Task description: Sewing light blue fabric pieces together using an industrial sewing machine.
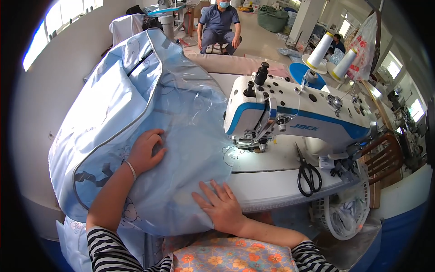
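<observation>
A large light-blue printed fabric piece (113, 97) with dark piping lies heaped over the left of the sewing table. A clear, shiny plastic-like layer (186, 109) covers part of it. My left hand (146, 152) rests on the blue material, its fingers bent and thumb apart. Nearer to me, my right hand (221, 208) lies flat on the material's right edge with fingers spread. That edge reaches the lit needle area of a white and blue sewing machine (290, 111), just beyond my right hand. Black-handled scissors (309, 177) lie on the table to the right.
Two white thread cones (320, 51) stand behind the machine. A white plastic basket (346, 213) hangs or stands below the table's right edge, with clear plastic scraps inside. Past the table sits a masked person (219, 22). A brown wooden chair (383, 156) is at the right.
</observation>
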Demonstrator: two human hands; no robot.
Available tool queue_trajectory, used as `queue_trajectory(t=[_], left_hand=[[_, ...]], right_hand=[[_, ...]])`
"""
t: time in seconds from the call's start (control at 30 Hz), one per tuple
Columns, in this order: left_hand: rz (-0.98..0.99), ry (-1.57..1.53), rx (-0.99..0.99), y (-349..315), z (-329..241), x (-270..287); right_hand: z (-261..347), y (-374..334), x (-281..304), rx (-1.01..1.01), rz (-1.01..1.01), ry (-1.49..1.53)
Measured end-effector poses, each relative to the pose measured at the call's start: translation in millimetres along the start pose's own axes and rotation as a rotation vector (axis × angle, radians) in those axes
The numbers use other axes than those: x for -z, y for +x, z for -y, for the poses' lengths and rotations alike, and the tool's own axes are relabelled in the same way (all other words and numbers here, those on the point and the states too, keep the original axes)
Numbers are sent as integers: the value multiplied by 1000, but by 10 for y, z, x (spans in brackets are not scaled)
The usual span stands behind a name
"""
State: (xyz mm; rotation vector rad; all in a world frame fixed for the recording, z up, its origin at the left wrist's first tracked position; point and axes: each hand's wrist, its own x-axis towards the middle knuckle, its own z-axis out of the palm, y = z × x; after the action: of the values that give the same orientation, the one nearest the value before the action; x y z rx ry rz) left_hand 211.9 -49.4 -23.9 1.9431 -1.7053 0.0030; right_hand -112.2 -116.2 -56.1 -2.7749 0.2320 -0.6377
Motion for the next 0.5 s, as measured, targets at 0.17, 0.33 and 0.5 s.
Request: queue_trajectory(t=[0.17,0.33,0.5], left_hand=[[-3,-7,6,-7,-7,9],[3,-11,11,-9,-7,13],[-1,-13,8,-12,-3,14]], right_hand=[[10,-2,0,-3,4,6],[13,-7,-2,-8,11,9],[14,-14,-9,-6,10,8]])
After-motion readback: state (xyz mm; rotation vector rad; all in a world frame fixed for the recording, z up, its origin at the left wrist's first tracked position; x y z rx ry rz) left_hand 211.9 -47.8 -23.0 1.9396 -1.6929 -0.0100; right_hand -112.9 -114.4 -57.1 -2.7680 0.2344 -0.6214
